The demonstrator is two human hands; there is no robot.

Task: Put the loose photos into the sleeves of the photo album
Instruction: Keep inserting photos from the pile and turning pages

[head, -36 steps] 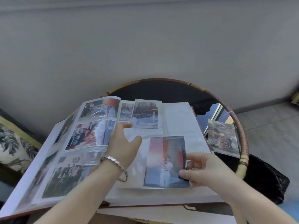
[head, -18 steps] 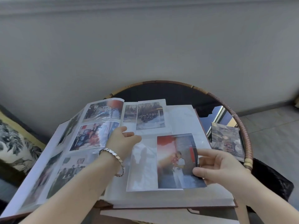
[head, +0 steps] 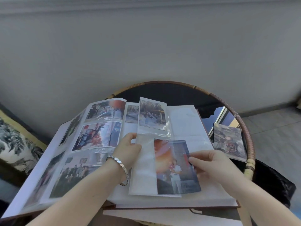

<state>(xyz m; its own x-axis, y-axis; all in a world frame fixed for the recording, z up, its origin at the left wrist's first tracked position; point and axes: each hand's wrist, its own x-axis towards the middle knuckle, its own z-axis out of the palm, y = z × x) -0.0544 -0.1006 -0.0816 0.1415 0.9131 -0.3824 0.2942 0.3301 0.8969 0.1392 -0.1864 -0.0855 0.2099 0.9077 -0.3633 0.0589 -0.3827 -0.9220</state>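
Note:
The photo album (head: 187, 121) lies open on a round table, its left pages filled with photos in sleeves. My left hand (head: 127, 149), with a bracelet on the wrist, pinches the left edge of a clear sleeve (head: 145, 160) on the right page and lifts it. My right hand (head: 210, 165) pinches the right edge of a loose photo (head: 172, 167) of a person in white; its left part lies partly under the lifted plastic. Another photo (head: 152, 114) sits in the sleeve above. A small stack of loose photos (head: 228, 141) lies on the table to the right.
The round table has a woven rattan rim (head: 247, 136) and a dark glass top (head: 162, 93). A grey wall stands behind it. A leaf-patterned cushion (head: 13, 144) is at the left. A dark bag (head: 273, 181) sits right of the table on a tiled floor.
My left hand has taken hold of the sleeve's edge and lifted it. My right hand has slid the photo leftward, partly under the plastic.

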